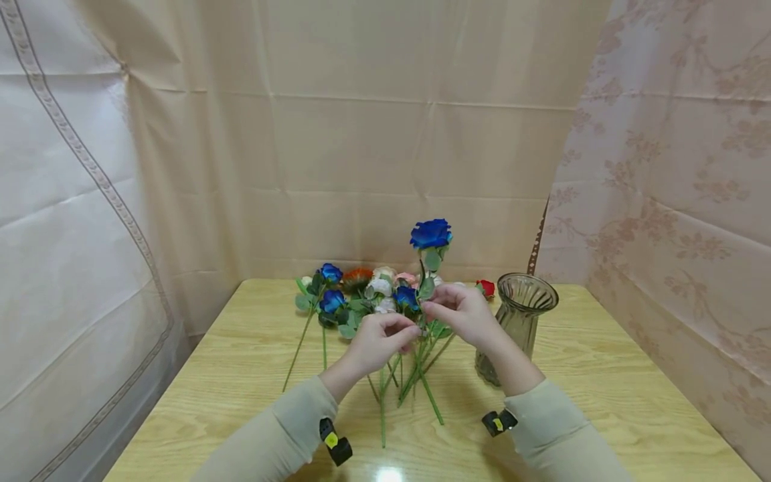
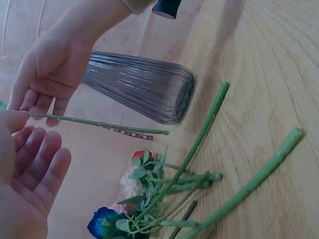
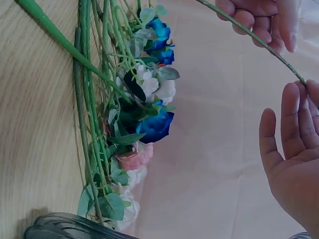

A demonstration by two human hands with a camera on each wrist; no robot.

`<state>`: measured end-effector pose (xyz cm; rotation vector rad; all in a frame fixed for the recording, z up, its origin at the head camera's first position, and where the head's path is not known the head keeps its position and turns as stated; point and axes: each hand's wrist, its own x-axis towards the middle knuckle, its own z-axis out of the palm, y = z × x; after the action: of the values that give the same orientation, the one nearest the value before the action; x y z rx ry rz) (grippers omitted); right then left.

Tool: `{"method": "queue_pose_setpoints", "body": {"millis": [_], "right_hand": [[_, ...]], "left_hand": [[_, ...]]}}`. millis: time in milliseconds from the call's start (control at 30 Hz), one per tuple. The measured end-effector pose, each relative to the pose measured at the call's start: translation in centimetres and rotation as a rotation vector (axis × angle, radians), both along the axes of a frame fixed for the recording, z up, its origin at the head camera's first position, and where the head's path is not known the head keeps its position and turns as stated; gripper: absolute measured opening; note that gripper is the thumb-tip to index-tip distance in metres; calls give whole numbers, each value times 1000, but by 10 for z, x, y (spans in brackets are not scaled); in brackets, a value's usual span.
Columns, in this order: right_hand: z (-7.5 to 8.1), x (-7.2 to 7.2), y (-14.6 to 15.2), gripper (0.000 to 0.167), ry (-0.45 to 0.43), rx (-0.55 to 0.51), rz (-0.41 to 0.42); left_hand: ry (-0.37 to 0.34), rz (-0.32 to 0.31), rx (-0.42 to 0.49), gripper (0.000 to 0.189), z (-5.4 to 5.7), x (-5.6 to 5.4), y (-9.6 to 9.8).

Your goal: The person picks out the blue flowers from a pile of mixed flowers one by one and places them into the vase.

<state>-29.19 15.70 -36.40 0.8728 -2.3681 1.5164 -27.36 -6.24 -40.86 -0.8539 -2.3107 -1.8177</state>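
Observation:
A blue rose (image 1: 431,234) stands upright above the table, leaves along its thin green stem (image 2: 99,123). My right hand (image 1: 460,311) pinches that stem below the bloom; the right wrist view shows the hand (image 3: 299,134) with its other fingers spread. Lower on the stem, my left hand (image 1: 382,341) holds it between thumb and forefinger, its remaining fingers (image 2: 45,154) loosely bent. The stem's bottom end hangs free in the left wrist view. A fluted, smoky glass vase (image 1: 518,321) stands upright beside my right forearm.
Several artificial flowers lie behind my hands: blue roses (image 1: 332,301), white blooms (image 1: 379,288), a pink one (image 3: 137,157), an orange one (image 1: 358,278) and a red one (image 1: 485,288). Their green stems (image 1: 430,398) point toward me on the wooden table (image 1: 223,402). Curtains (image 1: 361,134) enclose the table.

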Motion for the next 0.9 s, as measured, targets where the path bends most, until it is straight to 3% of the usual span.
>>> {"method": "queue_pose_setpoints", "body": {"millis": [200,367,633,900], "right_hand": [[7,2,2,15,31,-12,-41],[14,3,4,19,68,-32,-80],[30,11,8,14,96,0,-176],[44,10,17,12,137,-35,-154]], "left_hand": [[60,16,14,19,-1,-3,-8],[117,69,2,17,0,-4,-12],[156,115,14,22,1,-8,-14],[183,146,-21,41,7,-8,-11]]}}
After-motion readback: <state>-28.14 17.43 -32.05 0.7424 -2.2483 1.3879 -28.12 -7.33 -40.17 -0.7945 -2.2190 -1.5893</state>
